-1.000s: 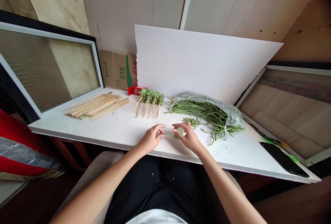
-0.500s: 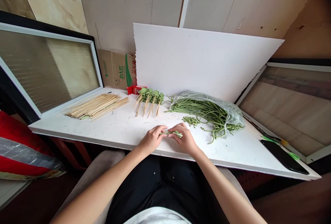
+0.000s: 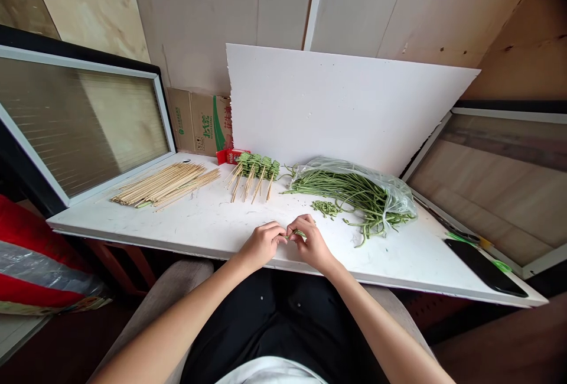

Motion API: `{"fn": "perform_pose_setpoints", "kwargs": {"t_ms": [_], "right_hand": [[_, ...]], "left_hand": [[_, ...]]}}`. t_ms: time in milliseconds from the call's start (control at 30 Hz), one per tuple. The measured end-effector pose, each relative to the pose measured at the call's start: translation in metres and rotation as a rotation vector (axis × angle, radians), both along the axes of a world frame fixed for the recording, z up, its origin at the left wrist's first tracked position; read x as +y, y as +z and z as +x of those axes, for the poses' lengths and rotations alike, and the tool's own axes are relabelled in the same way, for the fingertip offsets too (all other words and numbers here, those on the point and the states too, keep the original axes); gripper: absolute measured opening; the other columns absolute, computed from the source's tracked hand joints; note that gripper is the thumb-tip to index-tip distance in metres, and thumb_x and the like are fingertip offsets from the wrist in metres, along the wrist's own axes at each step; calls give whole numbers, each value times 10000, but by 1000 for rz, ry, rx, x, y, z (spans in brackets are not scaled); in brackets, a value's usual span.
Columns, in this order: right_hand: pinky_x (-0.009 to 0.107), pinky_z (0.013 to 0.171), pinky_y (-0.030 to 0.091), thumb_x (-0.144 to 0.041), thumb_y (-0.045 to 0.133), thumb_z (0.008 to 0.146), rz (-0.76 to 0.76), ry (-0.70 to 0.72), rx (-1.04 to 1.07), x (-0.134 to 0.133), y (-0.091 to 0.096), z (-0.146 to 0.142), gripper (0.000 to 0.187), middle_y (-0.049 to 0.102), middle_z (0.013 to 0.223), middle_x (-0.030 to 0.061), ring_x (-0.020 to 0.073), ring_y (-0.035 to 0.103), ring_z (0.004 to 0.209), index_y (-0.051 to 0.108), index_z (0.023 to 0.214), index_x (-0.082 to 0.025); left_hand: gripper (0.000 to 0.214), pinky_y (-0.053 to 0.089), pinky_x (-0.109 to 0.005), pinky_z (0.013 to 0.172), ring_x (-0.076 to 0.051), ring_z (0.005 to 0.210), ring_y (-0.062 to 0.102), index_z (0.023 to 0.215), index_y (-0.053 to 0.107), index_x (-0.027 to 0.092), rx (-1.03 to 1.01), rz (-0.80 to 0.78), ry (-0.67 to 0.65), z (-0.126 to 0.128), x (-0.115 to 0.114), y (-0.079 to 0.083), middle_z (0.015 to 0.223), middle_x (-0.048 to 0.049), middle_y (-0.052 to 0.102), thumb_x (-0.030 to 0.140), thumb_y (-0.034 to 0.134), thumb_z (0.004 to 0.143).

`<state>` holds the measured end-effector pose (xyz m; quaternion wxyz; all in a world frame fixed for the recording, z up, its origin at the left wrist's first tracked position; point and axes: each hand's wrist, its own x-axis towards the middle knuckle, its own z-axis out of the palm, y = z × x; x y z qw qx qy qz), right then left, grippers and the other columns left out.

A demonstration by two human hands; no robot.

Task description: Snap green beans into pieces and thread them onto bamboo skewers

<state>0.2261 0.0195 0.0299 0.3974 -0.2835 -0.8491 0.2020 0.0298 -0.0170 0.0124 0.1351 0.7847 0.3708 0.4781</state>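
Observation:
Just over the front edge of the table, my left hand (image 3: 262, 246) and my right hand (image 3: 311, 244) meet with pinched fingers. Both grip a green long bean (image 3: 300, 233), mostly covered by the fingers. A small heap of cut bean ends (image 3: 325, 208) lies beyond my right hand. Behind it, a bundle of long beans (image 3: 345, 187) spills out of a clear plastic bag (image 3: 394, 186). Skewers threaded with folded beans (image 3: 259, 166) lie farther back, their bare sticks pointing towards me.
A pile of bamboo skewers (image 3: 166, 183) lies on the left of the white table (image 3: 199, 224). A cardboard box (image 3: 201, 123) and red packet (image 3: 231, 156) stand behind. A white board (image 3: 345, 112) leans at the back. A black phone (image 3: 485, 267) lies at right.
My hands have shifted slightly, the fingertips drawing closer together. Less of the bean shows between and beyond the fingers. The view has tilted a little.

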Motion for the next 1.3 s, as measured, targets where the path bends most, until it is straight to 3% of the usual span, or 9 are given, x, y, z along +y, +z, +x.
{"fn": "perform_pose_setpoints", "kwargs": {"t_ms": [200, 600, 733, 833, 933, 1100, 1300], "right_hand": [[399, 910, 444, -255, 649, 930, -158, 73, 89, 0, 2, 0, 105, 674, 844, 56, 262, 550, 990, 695, 836, -242], [399, 892, 458, -581, 654, 930, -253, 223, 150, 7, 1, 3, 366, 647, 798, 49, 244, 570, 889, 685, 807, -237], [389, 848, 487, -606, 651, 927, -259, 221, 222, 5, 12, -5, 387, 637, 802, 52, 242, 590, 859, 673, 796, -243], [422, 891, 477, -595, 696, 902, -146, 95, 209, 9, 24, -3, 347, 676, 840, 69, 267, 604, 908, 740, 845, -255], [466, 910, 446, -576, 687, 912, -10, -164, 108, 24, 27, 12, 324, 707, 893, 95, 304, 580, 960, 805, 928, -274], [483, 890, 429, -426, 501, 1013, 77, -408, -147, 70, 8, 41, 367, 728, 914, 119, 316, 548, 925, 820, 982, -248], [477, 929, 415, -280, 604, 930, 61, -512, -381, 108, -14, 49, 227, 764, 952, 112, 352, 565, 1028, 823, 899, -227]], "left_hand": [[226, 533, -295, 749, -177, 754, 662, 813, 736, 183, -143, -103, -66, 3, -2, 11, 811, -54, 725, 42, 567, 867], [137, 453, -236, 556, -113, 559, 546, 707, 709, 144, -322, -440, -220, 4, -3, 14, 637, -24, 636, 147, 643, 828], [238, 462, -236, 520, -99, 505, 555, 731, 695, 130, -425, -548, -296, 0, 3, 10, 667, -32, 657, 312, 697, 884], [355, 520, -263, 562, -140, 550, 654, 807, 705, 115, -512, -564, -299, -5, 13, 3, 681, -49, 685, 459, 739, 885], [456, 577, -305, 637, -199, 655, 746, 903, 681, 110, -610, -575, -252, -11, 22, -3, 769, -92, 739, 564, 725, 889], [520, 606, -335, 658, -272, 799, 797, 921, 542, 166, -730, -602, -218, -16, 31, -9, 861, -143, 789, 665, 685, 877], [478, 620, -338, 690, -279, 890, 798, 953, 521, 178, -719, -542, -143, -20, 30, -4, 958, -171, 803, 635, 657, 914]]}}
